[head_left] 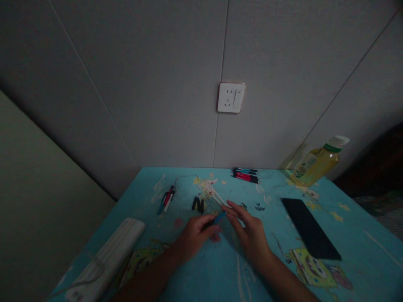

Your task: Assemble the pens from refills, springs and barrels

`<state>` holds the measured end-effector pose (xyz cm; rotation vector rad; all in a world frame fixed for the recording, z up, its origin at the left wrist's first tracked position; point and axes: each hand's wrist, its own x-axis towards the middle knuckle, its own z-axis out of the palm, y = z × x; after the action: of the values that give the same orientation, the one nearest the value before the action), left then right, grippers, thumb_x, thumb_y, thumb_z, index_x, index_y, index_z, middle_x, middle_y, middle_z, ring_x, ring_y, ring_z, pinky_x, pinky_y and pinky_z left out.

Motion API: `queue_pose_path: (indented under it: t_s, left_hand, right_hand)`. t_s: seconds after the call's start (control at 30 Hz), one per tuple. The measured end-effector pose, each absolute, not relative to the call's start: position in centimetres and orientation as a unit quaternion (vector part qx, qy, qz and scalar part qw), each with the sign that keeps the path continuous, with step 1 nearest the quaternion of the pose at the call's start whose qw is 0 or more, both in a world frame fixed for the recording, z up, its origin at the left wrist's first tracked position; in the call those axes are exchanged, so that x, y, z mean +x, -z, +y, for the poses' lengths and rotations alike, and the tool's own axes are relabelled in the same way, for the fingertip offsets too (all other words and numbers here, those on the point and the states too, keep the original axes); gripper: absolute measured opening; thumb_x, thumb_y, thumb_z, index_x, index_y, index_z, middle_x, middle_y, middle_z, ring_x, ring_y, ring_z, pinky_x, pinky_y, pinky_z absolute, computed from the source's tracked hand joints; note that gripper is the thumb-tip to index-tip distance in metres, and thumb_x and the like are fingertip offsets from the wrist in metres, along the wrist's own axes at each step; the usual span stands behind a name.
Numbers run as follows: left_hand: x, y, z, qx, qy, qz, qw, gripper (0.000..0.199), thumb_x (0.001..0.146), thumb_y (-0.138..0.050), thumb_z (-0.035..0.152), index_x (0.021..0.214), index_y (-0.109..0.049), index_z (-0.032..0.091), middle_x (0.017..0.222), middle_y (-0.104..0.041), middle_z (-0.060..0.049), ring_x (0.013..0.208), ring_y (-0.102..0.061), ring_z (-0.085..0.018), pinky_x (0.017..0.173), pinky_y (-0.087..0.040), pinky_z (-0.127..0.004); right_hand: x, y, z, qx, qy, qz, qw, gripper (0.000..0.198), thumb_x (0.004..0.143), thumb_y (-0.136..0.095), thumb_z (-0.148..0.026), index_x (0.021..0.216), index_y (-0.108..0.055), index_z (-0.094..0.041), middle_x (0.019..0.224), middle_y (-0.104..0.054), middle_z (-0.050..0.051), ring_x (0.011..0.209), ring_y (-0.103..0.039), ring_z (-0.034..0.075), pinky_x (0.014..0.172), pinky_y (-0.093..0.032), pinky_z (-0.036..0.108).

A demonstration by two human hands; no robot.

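My left hand (197, 235) is closed around a slim blue pen barrel (219, 217) with a dark lower part, its blue end pointing right. My right hand (248, 233) is beside that blue end, fingers stretched out and slightly apart; whether a fingertip touches the barrel is unclear. Beyond the hands lie several short black pen grips (198, 204) and a few thin white sticks (219, 197). Small dark pieces (258, 206) are scattered beyond my right hand. Pens in blue, red and white (166, 200) rest at the left.
A row of black, blue and red pens (245, 175) lies by the wall. To the right are a dark flat rectangular object (310, 228) and a bottle of yellow liquid (316, 165). A white power strip (107, 260) with a cable sits front left on the blue patterned tablecloth (217, 272).
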<state>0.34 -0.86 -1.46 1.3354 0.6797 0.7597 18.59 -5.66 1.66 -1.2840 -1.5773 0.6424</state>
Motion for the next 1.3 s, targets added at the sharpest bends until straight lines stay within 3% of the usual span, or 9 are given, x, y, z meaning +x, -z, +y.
queue_pose_path:
  t_s: [0.1,0.2,0.33,0.5,0.6,0.97,1.07,1.17,1.3]
  left_hand:
    - [0.6,1.5,-1.3,0.607,-0.339,0.280,0.663,0.028,0.090,-0.058,0.041,0.101,-0.064,0.015,0.084,-0.070,-0.008,0.068,-0.066,-0.017,0.059,-0.050,-0.026]
    - [0.7,1.5,-1.0,0.524,-0.379,0.264,0.716,0.031,0.091,-0.054,0.045,0.106,-0.055,0.017,0.087,-0.069,-0.009,0.070,-0.067,-0.019,0.057,-0.051,-0.029]
    - [0.4,1.3,0.2,0.396,-0.465,0.240,0.755,0.028,0.089,-0.058,0.043,0.102,-0.056,0.017,0.084,-0.066,-0.008,0.078,-0.065,-0.021,0.066,-0.051,-0.033]
    - [-0.3,1.2,1.3,0.295,-0.509,0.251,0.768,0.021,0.086,-0.064,0.035,0.092,-0.063,0.015,0.078,-0.056,-0.003,0.069,-0.056,-0.013,0.062,-0.047,-0.027]
    - [-0.4,1.3,1.6,0.281,-0.516,0.263,0.765,0.024,0.085,-0.065,0.036,0.092,-0.066,0.014,0.080,-0.055,-0.003,0.069,-0.055,-0.012,0.063,-0.046,-0.026]
    - [-0.3,0.9,1.4,0.341,-0.508,0.277,0.741,0.034,0.083,-0.067,0.038,0.109,-0.061,0.017,0.078,-0.063,-0.003,0.064,-0.060,-0.013,0.061,-0.048,-0.027]
    - [-0.7,0.3,1.2,0.400,-0.546,0.294,0.675,0.029,0.086,-0.063,0.039,0.108,-0.058,0.021,0.091,-0.070,-0.007,0.081,-0.067,-0.020,0.079,-0.052,-0.038]
    - [-1.8,-0.1,1.0,0.558,-0.568,0.308,0.520,0.019,0.088,-0.061,0.032,0.103,-0.063,0.022,0.109,-0.070,-0.010,0.106,-0.064,-0.025,0.101,-0.043,-0.046]
    - [-2.9,0.0,1.1,0.750,-0.507,0.244,0.348,0.021,0.086,-0.061,0.018,0.104,-0.069,0.025,0.116,-0.069,-0.009,0.117,-0.058,-0.026,0.108,-0.034,-0.049]
  right_hand:
    - [18.7,-1.8,-5.8,-0.511,-0.260,-0.680,0.457,0.040,0.098,-0.049,-0.028,0.138,-0.047,-0.028,0.126,-0.066,0.007,0.115,-0.063,0.021,0.100,-0.049,0.041]
    - [19.4,-1.5,-5.1,-0.545,-0.216,-0.680,0.441,0.038,0.099,-0.045,-0.028,0.137,-0.048,-0.026,0.129,-0.063,0.009,0.112,-0.062,0.022,0.093,-0.052,0.039]
    - [20.4,-0.4,-3.6,-0.595,-0.090,-0.719,0.348,0.027,0.096,-0.049,-0.023,0.119,-0.062,-0.021,0.110,-0.067,0.010,0.102,-0.061,0.024,0.092,-0.048,0.041]
    - [20.3,1.0,-2.7,-0.628,-0.028,-0.741,0.237,0.019,0.094,-0.053,-0.021,0.107,-0.066,-0.021,0.096,-0.065,0.008,0.093,-0.059,0.023,0.087,-0.047,0.036]
    - [20.2,1.1,-2.7,-0.637,-0.013,-0.743,0.205,0.015,0.095,-0.052,-0.022,0.092,-0.067,-0.020,0.091,-0.062,0.008,0.089,-0.058,0.022,0.083,-0.046,0.034]
    - [19.9,1.8,-2.4,-0.627,0.085,-0.761,0.145,0.017,0.095,-0.048,-0.017,0.083,-0.061,-0.018,0.084,-0.058,0.008,0.081,-0.054,0.022,0.077,-0.043,0.036]
    - [20.1,2.0,-2.2,-0.631,0.077,-0.758,0.145,0.016,0.095,-0.048,-0.015,0.086,-0.060,-0.018,0.086,-0.059,0.009,0.081,-0.054,0.023,0.077,-0.043,0.036]
    - [20.6,2.2,-2.3,-0.635,0.054,-0.751,0.174,0.016,0.095,-0.046,-0.015,0.087,-0.059,-0.018,0.087,-0.059,0.009,0.083,-0.055,0.023,0.078,-0.043,0.035]
    - [21.3,2.2,-2.5,-0.648,0.003,-0.727,0.226,0.020,0.097,-0.042,-0.018,0.087,-0.059,-0.018,0.082,-0.061,0.008,0.079,-0.057,0.022,0.075,-0.043,0.034]
